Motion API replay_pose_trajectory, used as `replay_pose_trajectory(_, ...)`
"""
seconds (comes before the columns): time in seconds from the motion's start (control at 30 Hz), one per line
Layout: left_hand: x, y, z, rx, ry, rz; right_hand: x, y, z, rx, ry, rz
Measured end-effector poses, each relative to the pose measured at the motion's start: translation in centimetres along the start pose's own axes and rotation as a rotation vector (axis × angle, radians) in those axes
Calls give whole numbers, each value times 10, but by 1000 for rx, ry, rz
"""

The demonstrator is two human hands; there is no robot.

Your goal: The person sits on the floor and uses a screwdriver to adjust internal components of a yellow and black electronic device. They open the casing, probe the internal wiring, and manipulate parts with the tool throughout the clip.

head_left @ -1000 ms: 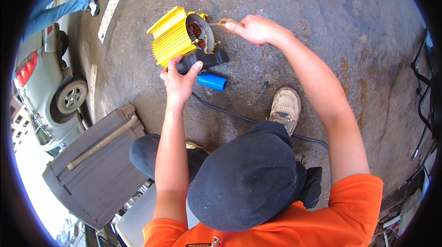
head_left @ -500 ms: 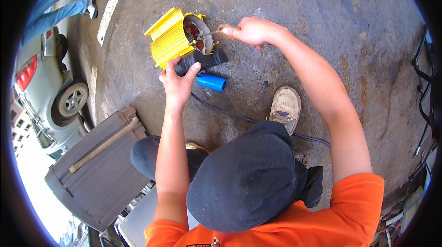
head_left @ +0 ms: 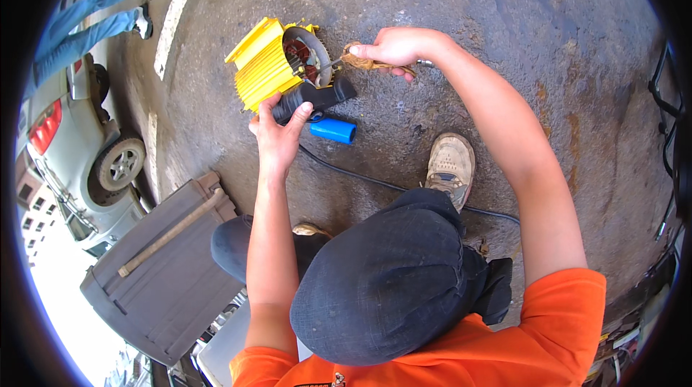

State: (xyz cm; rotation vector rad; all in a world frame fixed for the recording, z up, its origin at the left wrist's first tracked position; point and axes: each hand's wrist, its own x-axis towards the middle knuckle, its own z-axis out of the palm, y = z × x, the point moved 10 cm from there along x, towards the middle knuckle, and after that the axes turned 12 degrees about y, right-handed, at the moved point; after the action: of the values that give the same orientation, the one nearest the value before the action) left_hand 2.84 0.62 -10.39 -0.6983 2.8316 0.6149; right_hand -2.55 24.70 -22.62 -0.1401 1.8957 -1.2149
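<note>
A finned yellow motor housing (head_left: pixel 263 69) lies on the ground, its round end open with reddish-brown windings inside. Against its near side is a black, elbow-shaped part (head_left: pixel 314 98), gripped between the thumb and fingers of my left hand (head_left: pixel 277 134). My right hand (head_left: pixel 405 48) is closed around a brown hand tool (head_left: pixel 360 62) whose thin metal shaft points into the housing's open end. A metal fitting shows behind that fist; the tool's exact kind is unclear. Just below the black part lies a blue cylinder (head_left: pixel 333 130).
A black cable (head_left: pixel 353 175) runs across the stained ground past my shoe (head_left: pixel 451 163). A grey-brown plastic panel (head_left: pixel 169 279) with a wooden stick (head_left: pixel 173 232) on it is at the lower left. Beyond are a parked car (head_left: pixel 79 156) and a person's legs (head_left: pixel 94 15). Black tubing (head_left: pixel 657 91) stands far right.
My right hand has turned a little, so more of the brown tool and its metal fitting show. My left hand stays on the black part, and the view has shifted slightly.
</note>
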Motion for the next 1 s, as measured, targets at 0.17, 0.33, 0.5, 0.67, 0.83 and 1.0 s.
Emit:
replay_pose_trajectory(0.17,5,-9,3,-22,-2,25,9,2,3,-29,37,-13)
replay_pose_trajectory(0.33,5,-9,2,-4,2,36,-3,1,3,68,-32,4)
replay_pose_trajectory(0.5,4,-6,2,-27,-9,27,6,1,7,27,2,-33)
replay_pose_trajectory(0.67,4,-6,2,-51,-6,36,16,-6,3,-34,148,-35)
replay_pose_trajectory(0.83,3,-4,1,-33,-7,23,11,-11,6,-123,123,-57)
replay_pose_trajectory(1.0,3,-5,2,-53,-9,29,11,-11,-4,-56,237,-13)
